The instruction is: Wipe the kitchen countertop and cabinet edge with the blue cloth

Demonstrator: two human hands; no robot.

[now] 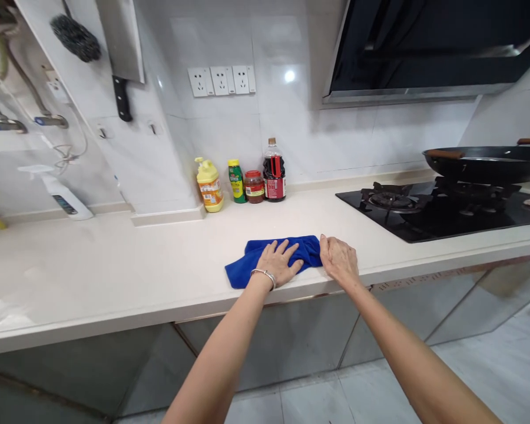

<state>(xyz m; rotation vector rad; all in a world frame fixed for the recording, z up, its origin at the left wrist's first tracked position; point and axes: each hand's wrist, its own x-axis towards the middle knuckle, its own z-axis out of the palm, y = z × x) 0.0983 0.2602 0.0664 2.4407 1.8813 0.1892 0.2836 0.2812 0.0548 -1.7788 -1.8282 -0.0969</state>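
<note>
A crumpled blue fabric cloth (250,264) lies under the flat, spread left hand (280,263); its right end meets the curled right hand (339,257); whether that clamps it, one cannot tell.

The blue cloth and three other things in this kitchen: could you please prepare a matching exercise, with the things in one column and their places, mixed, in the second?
Things
1. Blue cloth
2. Wok
3. Cleaver
4. Red-lidded jar

Places
A. Up on the white pillar
B. Between the green bottle and the dark bottle
C. Under the left hand
D. On the black stove

Right pairs: 1-C, 2-D, 3-A, 4-B
</note>
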